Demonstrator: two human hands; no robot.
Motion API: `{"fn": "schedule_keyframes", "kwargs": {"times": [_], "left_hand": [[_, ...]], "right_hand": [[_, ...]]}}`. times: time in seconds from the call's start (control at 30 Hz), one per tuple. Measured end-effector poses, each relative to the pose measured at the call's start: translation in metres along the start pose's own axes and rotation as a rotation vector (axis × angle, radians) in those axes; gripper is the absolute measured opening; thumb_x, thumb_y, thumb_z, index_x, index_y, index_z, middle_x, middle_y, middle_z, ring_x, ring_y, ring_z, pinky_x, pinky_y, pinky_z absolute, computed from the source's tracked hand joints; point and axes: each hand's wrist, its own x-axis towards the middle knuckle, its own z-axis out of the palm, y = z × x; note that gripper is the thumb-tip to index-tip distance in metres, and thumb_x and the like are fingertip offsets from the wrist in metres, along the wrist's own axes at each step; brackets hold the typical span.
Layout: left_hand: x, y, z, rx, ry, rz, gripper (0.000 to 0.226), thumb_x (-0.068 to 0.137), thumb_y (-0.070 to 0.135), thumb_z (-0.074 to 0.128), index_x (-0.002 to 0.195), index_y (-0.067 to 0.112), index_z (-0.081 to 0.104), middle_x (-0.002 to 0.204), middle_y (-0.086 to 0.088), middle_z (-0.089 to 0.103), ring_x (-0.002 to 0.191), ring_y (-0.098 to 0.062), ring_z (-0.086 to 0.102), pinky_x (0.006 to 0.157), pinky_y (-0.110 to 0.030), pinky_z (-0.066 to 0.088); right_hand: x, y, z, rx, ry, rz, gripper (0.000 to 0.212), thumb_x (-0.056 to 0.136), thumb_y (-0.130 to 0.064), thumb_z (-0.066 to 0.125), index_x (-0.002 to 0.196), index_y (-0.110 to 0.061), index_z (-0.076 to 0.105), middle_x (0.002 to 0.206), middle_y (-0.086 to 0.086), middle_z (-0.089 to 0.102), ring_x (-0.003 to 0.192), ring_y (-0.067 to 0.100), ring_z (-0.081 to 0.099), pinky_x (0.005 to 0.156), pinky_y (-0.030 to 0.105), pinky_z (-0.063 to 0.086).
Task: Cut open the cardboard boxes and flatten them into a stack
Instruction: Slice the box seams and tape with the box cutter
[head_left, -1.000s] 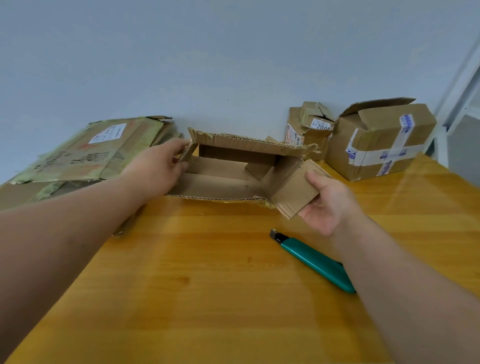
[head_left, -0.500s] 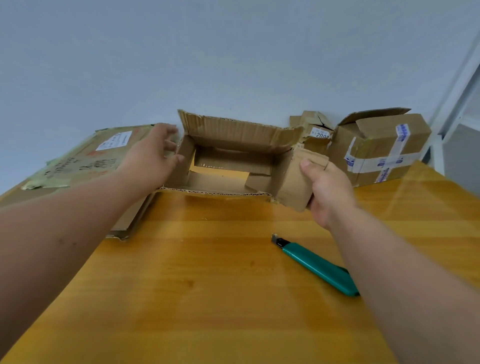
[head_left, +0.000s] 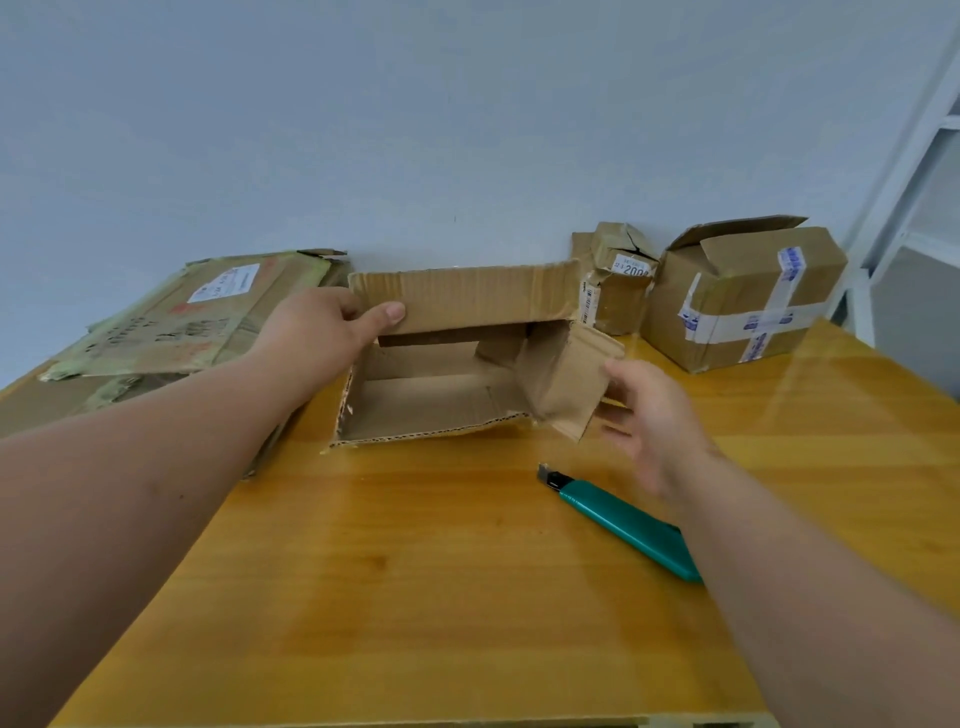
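An opened brown cardboard box (head_left: 467, 299) lies on its side at the middle of the wooden table (head_left: 415, 582), its open mouth facing me. My left hand (head_left: 327, 332) holds the box's upper left corner, thumb on the front of the top flap and fingers behind it. My right hand (head_left: 652, 410) is blurred, fingers spread, just right of the box's loose right flap (head_left: 571, 384); I cannot tell whether it touches it. A teal utility knife (head_left: 623, 519) lies on the table under my right forearm, blade end toward the box.
A stack of flattened cardboard (head_left: 197, 322) lies at the left against the wall. A small crumpled box (head_left: 618, 280) and a taped box (head_left: 743, 296) with a raised flap stand at the back right. A white frame (head_left: 909, 182) rises beyond the table's right edge.
My right hand has let go of the right flap and drawn back to the right. My left hand has shifted from the box's left side to its top flap corner. The box sits lower.
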Motion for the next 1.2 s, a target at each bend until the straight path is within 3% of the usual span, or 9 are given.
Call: {"fn": "schedule_keyframes", "kwargs": {"times": [0.23,0.4,0.53,0.63,0.73,0.83,1.0,1.1,1.2], "left_hand": [[0.003,0.006,0.007,-0.072,-0.003,0.010,0.065,0.090,0.060,0.052,0.085,-0.004,0.060,0.057,-0.004,0.043,0.051,-0.019,0.042,0.054,-0.029,0.036],[0.001,0.007,0.006,-0.058,-0.032,0.041,0.067,0.091,0.059,0.050,0.091,-0.008,0.061,0.055,-0.004,0.039,0.049,-0.017,0.039,0.054,-0.029,0.037],[0.000,0.006,0.004,-0.068,-0.081,0.069,0.061,0.091,0.057,0.051,0.080,-0.002,0.059,0.055,-0.003,0.039,0.049,-0.016,0.038,0.053,-0.028,0.035],[-0.001,0.005,0.007,-0.087,-0.130,0.084,0.057,0.092,0.055,0.051,0.077,0.000,0.055,0.058,-0.004,0.039,0.051,-0.017,0.038,0.053,-0.028,0.035],[0.001,0.004,0.007,-0.127,-0.174,0.071,0.062,0.093,0.054,0.051,0.088,-0.007,0.060,0.059,-0.005,0.040,0.053,-0.017,0.040,0.056,-0.028,0.037],[0.005,0.001,0.003,-0.225,-0.234,0.049,0.047,0.091,0.051,0.055,0.074,0.008,0.060,0.059,-0.003,0.044,0.056,-0.017,0.043,0.060,-0.027,0.038],[0.025,-0.007,-0.008,-0.338,-0.274,0.023,0.043,0.079,0.062,0.063,0.050,0.030,0.064,0.067,-0.001,0.050,0.076,-0.024,0.053,0.092,-0.050,0.048],[0.036,-0.009,-0.013,-0.373,-0.292,0.042,0.049,0.073,0.069,0.065,0.062,0.022,0.067,0.087,-0.006,0.063,0.098,-0.028,0.062,0.095,-0.051,0.051],[0.043,-0.013,-0.013,-0.468,-0.345,0.024,0.053,0.077,0.057,0.064,0.085,0.004,0.064,0.108,-0.013,0.062,0.107,-0.024,0.060,0.085,-0.047,0.058]], "right_hand": [[-0.014,0.020,-0.020,-1.502,-0.381,-0.118,0.077,0.076,-0.055,0.072,0.144,-0.034,0.043,0.138,-0.005,0.041,0.130,0.020,0.039,0.110,0.043,0.034],[-0.004,0.007,-0.032,-1.641,-0.188,-0.054,0.024,0.092,-0.035,0.058,0.109,-0.018,0.060,0.094,-0.003,0.057,0.094,0.017,0.058,0.073,0.029,0.051],[-0.012,0.004,-0.035,-1.731,0.058,-0.112,0.027,0.093,-0.051,0.051,0.090,-0.025,0.053,0.084,-0.005,0.048,0.091,0.018,0.054,0.085,0.035,0.048],[-0.026,0.003,-0.013,-1.416,0.160,-0.514,0.026,0.096,-0.038,0.047,0.077,-0.021,0.053,0.079,-0.004,0.053,0.076,0.015,0.054,0.076,0.037,0.052],[-0.032,0.003,0.019,-1.068,-0.112,-0.583,0.020,0.098,-0.026,0.049,0.090,-0.018,0.065,0.084,-0.005,0.063,0.078,0.011,0.060,0.070,0.030,0.055],[-0.029,0.003,0.050,-0.789,-0.224,-0.421,0.021,0.099,-0.021,0.052,0.115,-0.020,0.065,0.101,-0.007,0.065,0.084,0.006,0.057,0.069,0.020,0.047],[-0.013,-0.006,0.099,-0.636,-0.341,-0.078,0.040,0.102,-0.008,0.044,0.141,-0.013,0.049,0.139,0.009,0.052,0.128,0.027,0.049,0.099,0.036,0.041],[0.003,-0.009,0.126,-0.517,-0.394,0.044,0.048,0.099,0.003,0.040,0.146,-0.005,0.038,0.147,0.021,0.042,0.133,0.037,0.045,0.109,0.042,0.042],[0.018,-0.009,0.146,-0.297,-0.489,0.189,0.066,0.097,0.010,0.042,0.154,-0.021,0.028,0.159,0.010,0.029,0.138,0.031,0.042,0.111,0.042,0.041]]}}
